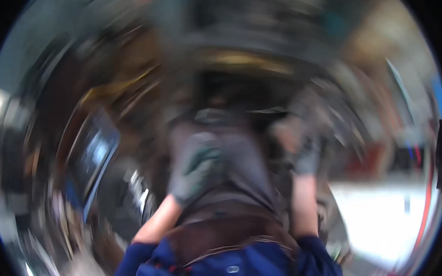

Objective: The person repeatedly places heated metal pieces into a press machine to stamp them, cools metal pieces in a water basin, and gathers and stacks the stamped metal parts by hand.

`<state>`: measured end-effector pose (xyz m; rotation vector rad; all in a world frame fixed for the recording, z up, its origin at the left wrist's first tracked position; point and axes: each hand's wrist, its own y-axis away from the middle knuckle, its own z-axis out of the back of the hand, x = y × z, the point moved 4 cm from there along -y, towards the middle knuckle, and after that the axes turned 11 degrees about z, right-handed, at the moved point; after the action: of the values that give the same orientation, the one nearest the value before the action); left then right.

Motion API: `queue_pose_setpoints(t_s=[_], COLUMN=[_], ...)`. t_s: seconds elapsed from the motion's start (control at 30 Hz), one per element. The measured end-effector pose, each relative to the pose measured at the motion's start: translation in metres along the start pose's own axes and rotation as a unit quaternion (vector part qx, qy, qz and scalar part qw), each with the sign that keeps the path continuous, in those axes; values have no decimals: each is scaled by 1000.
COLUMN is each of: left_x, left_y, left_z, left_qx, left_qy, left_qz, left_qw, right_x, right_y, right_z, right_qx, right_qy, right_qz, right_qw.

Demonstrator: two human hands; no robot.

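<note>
Motion blur smears the whole view. My left hand, in a grey-green work glove, is over the brown apron that covers my lap and thighs. Its fingers are too blurred to tell whether they hold anything. Farther out to the right is my right hand, also gloved in grey. Beside its fingers is a pale, tan-grey blurred shape, and I cannot make out whether the hand holds it or what it is.
At the left stands a dark, shiny panel with a bluish frame. A yellowish bar runs across dark shapes ahead. A bright white surface lies at the right, with a red line along its outer side.
</note>
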<state>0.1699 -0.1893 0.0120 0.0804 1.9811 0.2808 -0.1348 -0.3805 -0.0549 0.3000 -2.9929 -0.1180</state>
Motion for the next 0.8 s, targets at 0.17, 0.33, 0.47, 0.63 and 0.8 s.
queue_pose_setpoints(t_s=[0.17, 0.33, 0.47, 0.63, 0.8], left_x=[2, 73, 145, 133, 79], left_y=[103, 220, 236, 150, 124], left_z=[91, 214, 292, 363, 400], left_qx=[-218, -531, -532, -535, -523], left_qy=[-163, -366, -447, -554, -529], left_qz=[-29, 188, 307, 130, 150], left_qw=[962, 741, 651, 625, 651], right_x=[-54, -117, -133, -134, -109], right_y=[19, -10, -12, -11, -19], right_z=[-24, -26, -26, -23, -5], right_qx=[5, -54, -13, -31, 47], right_qy=[398, 508, 541, 533, 505], right_qz=[-56, -81, -121, -125, -168], right_qw=[916, 856, 832, 836, 845])
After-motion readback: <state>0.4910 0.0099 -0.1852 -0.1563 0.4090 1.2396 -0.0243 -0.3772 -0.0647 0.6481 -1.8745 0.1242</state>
